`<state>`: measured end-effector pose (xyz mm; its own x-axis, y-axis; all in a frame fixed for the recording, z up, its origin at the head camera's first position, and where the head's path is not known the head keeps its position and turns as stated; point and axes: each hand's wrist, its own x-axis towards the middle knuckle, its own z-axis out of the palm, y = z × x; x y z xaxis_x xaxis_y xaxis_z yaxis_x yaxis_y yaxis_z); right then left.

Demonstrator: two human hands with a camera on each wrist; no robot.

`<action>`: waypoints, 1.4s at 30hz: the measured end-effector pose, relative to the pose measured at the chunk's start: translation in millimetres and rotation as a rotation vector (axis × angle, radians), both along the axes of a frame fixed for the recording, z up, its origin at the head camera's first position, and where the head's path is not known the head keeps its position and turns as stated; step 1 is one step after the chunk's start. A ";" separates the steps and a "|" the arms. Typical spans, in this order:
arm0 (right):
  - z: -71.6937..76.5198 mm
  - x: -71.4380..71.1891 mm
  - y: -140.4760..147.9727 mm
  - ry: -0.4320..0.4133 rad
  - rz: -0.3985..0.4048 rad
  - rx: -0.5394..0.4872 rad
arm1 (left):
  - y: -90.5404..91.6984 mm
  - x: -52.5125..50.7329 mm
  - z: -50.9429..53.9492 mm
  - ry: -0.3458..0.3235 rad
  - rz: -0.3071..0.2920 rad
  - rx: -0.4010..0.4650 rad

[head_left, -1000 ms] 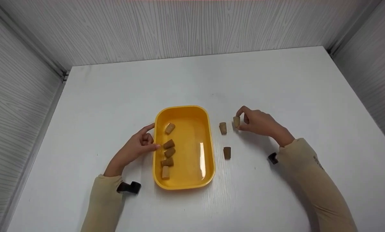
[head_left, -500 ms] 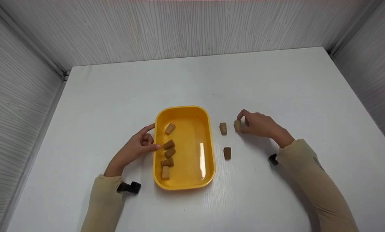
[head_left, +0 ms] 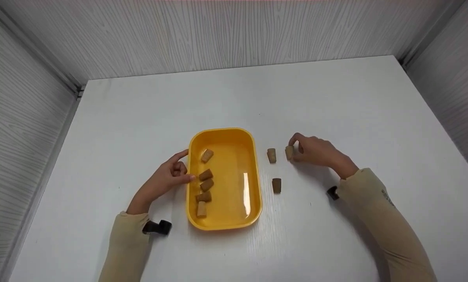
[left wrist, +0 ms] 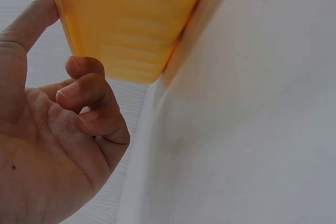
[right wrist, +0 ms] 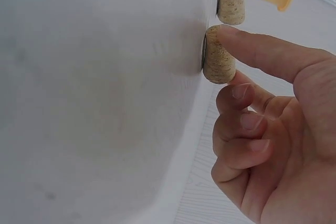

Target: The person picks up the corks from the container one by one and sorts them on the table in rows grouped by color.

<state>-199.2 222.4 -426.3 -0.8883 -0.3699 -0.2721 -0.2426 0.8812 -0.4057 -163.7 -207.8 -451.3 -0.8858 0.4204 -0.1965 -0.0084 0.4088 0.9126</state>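
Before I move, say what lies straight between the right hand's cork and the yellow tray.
In the head view, one pale cork on the table, touching neither.

White tabletop (head_left: 336, 98); grey wood-grain back wall (head_left: 234, 35); matching side walls (head_left: 22, 117) left and right.

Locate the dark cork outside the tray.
In the head view, the dark cork lies on the white table, just right of the yellow tray and directly below a paler cork in the frame, apart from the right hand.
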 end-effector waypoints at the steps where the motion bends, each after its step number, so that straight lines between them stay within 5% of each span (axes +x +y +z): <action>1: -0.3 0.1 0.3 0.003 0.005 0.002 | 0.0 0.0 0.0 0.000 0.001 0.002; 14: 8.2 -0.7 -2.2 0.031 0.021 -0.011 | 0.4 -0.5 1.0 -0.015 0.002 0.020; 24: 22.2 5.5 -21.8 0.036 0.003 -0.114 | 1.2 -1.2 1.2 -0.022 0.006 0.006; 35: 38.4 21.0 -64.5 0.072 0.112 -0.316 | 0.4 -0.7 -1.3 -0.019 -0.002 0.041; 42: 48.1 33.7 -98.5 0.087 0.206 -0.318 | -0.2 -0.4 -0.8 -0.016 -0.006 0.030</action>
<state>-165.4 123.9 -378.2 -0.8016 -0.5964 -0.0422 -0.4467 0.6443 -0.6208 -164.1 -208.0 -452.1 -0.8802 0.4314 -0.1981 -0.0210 0.3815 0.9241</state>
